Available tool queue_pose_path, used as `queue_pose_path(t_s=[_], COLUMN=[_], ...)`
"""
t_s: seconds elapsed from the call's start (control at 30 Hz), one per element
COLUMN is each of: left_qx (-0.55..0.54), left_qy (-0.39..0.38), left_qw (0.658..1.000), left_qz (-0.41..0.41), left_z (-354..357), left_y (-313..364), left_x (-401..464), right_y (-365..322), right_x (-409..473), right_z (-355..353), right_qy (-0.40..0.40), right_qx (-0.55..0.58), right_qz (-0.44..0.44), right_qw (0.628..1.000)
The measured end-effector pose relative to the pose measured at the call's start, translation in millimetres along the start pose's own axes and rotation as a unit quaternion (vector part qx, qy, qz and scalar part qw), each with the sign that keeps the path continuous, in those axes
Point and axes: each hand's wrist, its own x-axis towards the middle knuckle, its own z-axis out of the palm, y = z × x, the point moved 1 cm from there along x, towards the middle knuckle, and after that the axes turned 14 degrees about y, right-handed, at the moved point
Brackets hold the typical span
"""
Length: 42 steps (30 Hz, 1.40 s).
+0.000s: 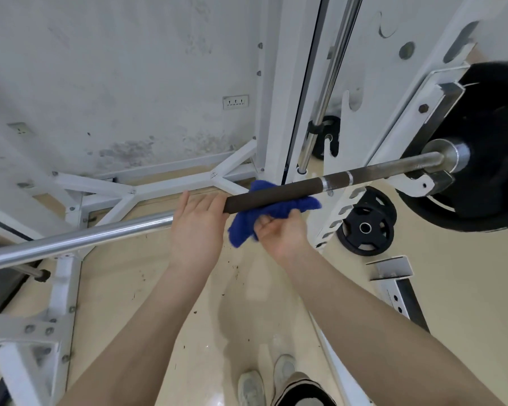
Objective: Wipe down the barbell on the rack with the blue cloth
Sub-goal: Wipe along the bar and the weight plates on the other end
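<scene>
The barbell (pixel 364 172) lies across the white rack (pixel 279 83), its dark knurled shaft running right to a black weight plate (pixel 493 148). To the left the bar is bright chrome (pixel 79 237). A blue cloth (pixel 272 212) is bunched under and behind the dark shaft. My right hand (pixel 279 231) grips the cloth from below, just under the bar. My left hand (pixel 197 227) is at the bar left of the cloth, fingers straight and together, covering the spot where the dark part meets the chrome.
Two black plates (pixel 365 227) lean against the rack's right upright on the beige floor. A chrome guide rod (pixel 329 83) runs up the frame. A white bracket (pixel 392 268) juts out at lower right. White base struts (pixel 59 288) stand left. My shoes (pixel 264 382) are below.
</scene>
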Motion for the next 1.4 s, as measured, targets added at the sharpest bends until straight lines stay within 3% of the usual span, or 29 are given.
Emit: queue_pose_path(t_s=[0.23, 0.5, 0.6, 0.67, 0.8, 0.97, 1.1, 1.4], left_qx=[-0.014, 0.005, -0.018, -0.043, -0.089, -0.128, -0.135, -0.166], left_qy=[-0.033, -0.026, -0.019, -0.026, -0.067, -0.092, -0.099, -0.07], left_qw=[0.999, 0.999, 1.0, 0.999, 0.993, 0.984, 0.981, 0.979], left_qz=[-0.019, -0.037, -0.006, 0.016, 0.043, 0.084, 0.098, 0.095], left_z=[0, -2, -3, 0, 14, 20, 21, 33], left_y=[1, 14, 31, 44, 91, 169, 223, 310], left_x=[-4, -16, -24, -27, -24, -17, -13, 9], right_y=[47, -69, -128, -156, -190, -233, -271, -372], right_x=[-22, 17, 29, 29, 5, -26, -35, -51], right_z=[10, -27, -51, -63, -93, -152, -195, -229], right_qy=[-0.04, 0.019, 0.071, 0.087, 0.144, 0.006, -0.028, -0.057], right_qx=[-0.086, -0.02, 0.107, 0.123, -0.034, -0.235, -0.283, -0.269], right_qz=[0.144, -0.059, -0.037, -0.037, -0.062, -0.128, -0.141, -0.201], right_qw=[0.985, 0.998, 0.991, 0.988, 0.987, 0.964, 0.948, 0.94])
